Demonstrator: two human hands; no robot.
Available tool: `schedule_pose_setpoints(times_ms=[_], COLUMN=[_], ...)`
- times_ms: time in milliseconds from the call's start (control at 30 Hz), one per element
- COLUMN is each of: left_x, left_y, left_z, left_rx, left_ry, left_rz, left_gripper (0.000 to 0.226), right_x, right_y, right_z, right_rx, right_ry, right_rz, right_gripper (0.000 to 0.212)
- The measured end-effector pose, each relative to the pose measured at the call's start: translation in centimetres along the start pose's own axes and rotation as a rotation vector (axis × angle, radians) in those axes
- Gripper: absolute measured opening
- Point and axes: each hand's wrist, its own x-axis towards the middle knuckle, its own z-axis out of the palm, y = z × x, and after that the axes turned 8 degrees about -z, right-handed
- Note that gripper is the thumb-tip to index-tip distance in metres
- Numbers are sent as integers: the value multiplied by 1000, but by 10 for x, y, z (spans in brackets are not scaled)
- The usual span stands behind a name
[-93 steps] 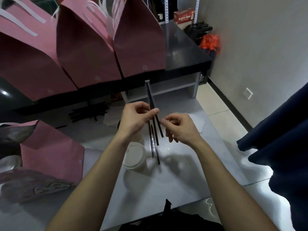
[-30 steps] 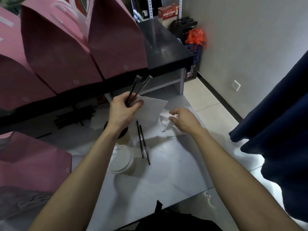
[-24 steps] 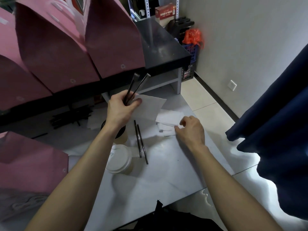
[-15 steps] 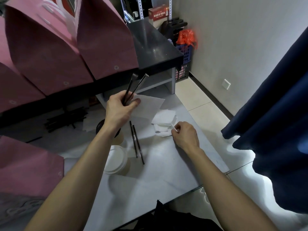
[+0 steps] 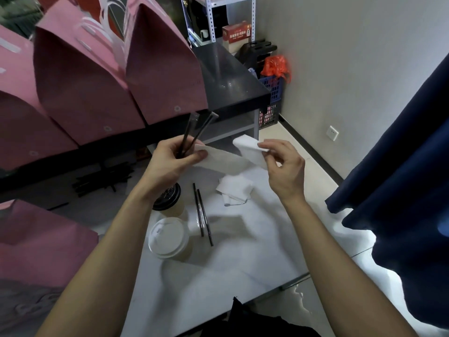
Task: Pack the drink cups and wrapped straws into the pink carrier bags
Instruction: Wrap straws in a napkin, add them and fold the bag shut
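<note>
Pink carrier bags (image 5: 155, 76) are standing along the dark upper shelf, one more lying at the tabletop's (image 5: 243, 259) left edge. Two lidded cups (image 5: 168, 237) are sitting mid-tabletop beside two wrapped straws (image 5: 202, 215), with bare surface toward the near edge. The left hand (image 5: 173, 159) is gripping two straws and a napkin; the right hand (image 5: 283, 164) is pinching another napkin (image 5: 250, 149).

Both bare forearms reach forward, raised. The left hand (image 5: 171, 161) has fingers curled, thumb pressed across in a closed grip; the right hand (image 5: 283, 166) pinches with thumb and fingertips.
</note>
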Motion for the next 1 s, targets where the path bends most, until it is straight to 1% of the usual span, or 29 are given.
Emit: schedule_pose_setpoints(times_ms=[67,100,167,200,300,467,567,600,667,733,767,800,833,867,900,933,1000], left_x=[-3,-4,-6,-7,-9,-13,-16,-16,-16,-15,-15,-17,-18,-18,-18,-18,-18], left_y=[6,8,11,12,10,12,12,11,8,5,3,4,4,4,4,5,5], left_z=[-4,-6,-9,-11,-17,-32,-39,-41,-44,-48,-49,-50,-51,-52,-54,-54,-54], left_rx=[14,19,20,28,88,111,89,87,83,82,74,70,78,91,102,92,-57], left_ry=[-73,-87,-91,-90,-101,-155,-150,-118,-28,28,32,27,24,36,62,102,157], left_rz=[13,9,4,13,44,67,2,-31,-59,-71,-74,-73,-59,-40,-22,-28,-116], left_gripper=[9,12,18,20,15,13,17,17,11,14,14,12,11,12,15,17,19], right_x=[6,8,13,15,21,25,25,24,21,18,18,17,16,15,15,14,14], right_y=[-13,-19,-30,-35,-50,-76,-83,-85,-88,-90,-92,-93,-92,-93,-95,-95,-96], right_z=[5,6,10,11,19,35,43,46,49,51,53,56,59,62,65,67,69], right_rx=[75,102,76,31,-47,-53,-45,-30,84,207,212,175,106,49,25,40,78], right_ry=[-46,-87,-181,-226,-347,-556,-628,-625,-592,-582,-613,-664,-702,-693,-644,-580,-448], right_rz=[6,7,-5,-20,-85,-160,-192,-199,-160,-18,47,76,73,64,78,117,206], right_gripper=[45,58,85,92,102,108,110,109,98,88,86,76,55,29,17,20,28])
